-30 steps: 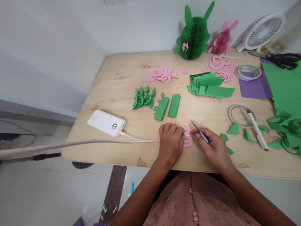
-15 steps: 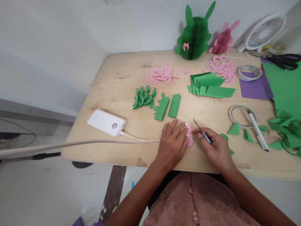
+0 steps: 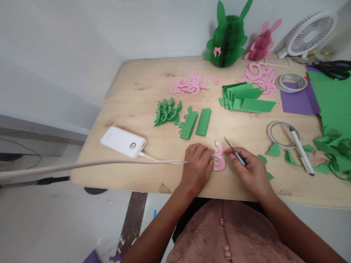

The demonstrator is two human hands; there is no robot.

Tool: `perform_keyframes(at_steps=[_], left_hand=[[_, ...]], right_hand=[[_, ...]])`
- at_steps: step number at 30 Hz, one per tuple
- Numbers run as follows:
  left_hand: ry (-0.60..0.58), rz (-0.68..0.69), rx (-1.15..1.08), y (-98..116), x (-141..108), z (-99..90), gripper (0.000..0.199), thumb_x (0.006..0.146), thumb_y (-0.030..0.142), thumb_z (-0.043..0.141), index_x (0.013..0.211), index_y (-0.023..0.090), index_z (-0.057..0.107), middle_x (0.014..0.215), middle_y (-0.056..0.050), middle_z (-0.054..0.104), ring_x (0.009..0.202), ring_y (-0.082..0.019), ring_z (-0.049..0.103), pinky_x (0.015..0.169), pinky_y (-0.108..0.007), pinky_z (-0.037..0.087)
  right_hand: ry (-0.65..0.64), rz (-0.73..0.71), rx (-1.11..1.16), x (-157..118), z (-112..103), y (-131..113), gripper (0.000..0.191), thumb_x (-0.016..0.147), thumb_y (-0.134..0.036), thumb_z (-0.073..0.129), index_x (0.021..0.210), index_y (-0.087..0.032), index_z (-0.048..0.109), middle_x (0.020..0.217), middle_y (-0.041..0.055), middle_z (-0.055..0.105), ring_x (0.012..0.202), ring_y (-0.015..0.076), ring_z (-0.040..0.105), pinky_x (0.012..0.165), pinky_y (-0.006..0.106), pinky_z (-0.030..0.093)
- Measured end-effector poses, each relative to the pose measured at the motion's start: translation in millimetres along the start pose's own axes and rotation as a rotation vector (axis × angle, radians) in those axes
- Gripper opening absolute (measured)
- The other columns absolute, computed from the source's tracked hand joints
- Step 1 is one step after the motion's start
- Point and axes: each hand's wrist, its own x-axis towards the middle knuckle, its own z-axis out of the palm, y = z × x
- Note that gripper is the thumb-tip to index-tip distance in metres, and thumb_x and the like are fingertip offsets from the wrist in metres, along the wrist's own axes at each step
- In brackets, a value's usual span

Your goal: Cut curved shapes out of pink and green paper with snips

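A pink paper piece [image 3: 221, 162] shaped like a 3 lies flat on the wooden table [image 3: 131, 106], between my hands. My left hand [image 3: 197, 164] rests on the table with its fingers bent together at the left edge of this piece; whether it pinches anything is hidden. To the right, my right hand [image 3: 251, 168] is closed on tweezers [image 3: 238, 156] with a light blue grip, their thin tips pointing up and left above the table. Just beyond my left hand lie two folded green strips [image 3: 203, 122] and a pile of green cut shapes [image 3: 166, 111].
A white power bank [image 3: 123, 141] with a cable is at the left. Farther back are pink cutouts [image 3: 189, 85], folded green strips [image 3: 248, 98] and paper rabbits [image 3: 228, 42]. Tape rolls [image 3: 292, 83], a white pen [image 3: 302, 152], scissors [image 3: 333, 69] and a fan [image 3: 311, 34] are at the right.
My left hand has drawn back slightly to the left and its fingers have curled, uncovering more of the pink piece. My right hand has barely moved with the tweezers.
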Motion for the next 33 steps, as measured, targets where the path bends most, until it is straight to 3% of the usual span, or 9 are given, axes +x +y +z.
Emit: perform_keyframes(at_steps=[7,24,33], left_hand=[[-0.045,0.023,0.080,0.0,5.2,3.2,0.012,0.083,0.017,0.052,0.088,0.018,0.063,0.086,-0.007,0.059,0.088,-0.022,0.050,0.084,-0.040,0.042],[-0.016,0.018,0.093,1.2,5.4,5.5,0.014,0.086,0.019,0.050,0.080,0.018,0.063,0.081,-0.006,0.058,0.084,-0.021,0.049,0.083,-0.037,0.039],[-0.011,0.026,0.090,0.5,5.2,6.1,0.014,0.086,0.019,0.050,0.080,0.017,0.063,0.081,-0.006,0.058,0.083,-0.021,0.049,0.081,-0.038,0.039]], right_hand=[[-0.011,0.018,-0.007,0.2,0.0,0.9,0.027,0.085,-0.033,0.051,0.098,-0.019,0.070,0.091,0.0053,0.075,0.085,0.0240,0.068,0.066,0.030,0.052],[-0.016,0.018,-0.001,0.6,0.6,0.7,0.027,0.085,-0.034,0.051,0.098,-0.019,0.071,0.091,0.0057,0.075,0.082,0.0237,0.068,0.064,0.030,0.051],[0.013,0.017,0.035,0.2,-1.3,-7.5,0.027,0.085,-0.033,0.051,0.097,-0.019,0.070,0.082,0.0033,0.074,0.066,0.0191,0.065,0.058,0.027,0.049]])
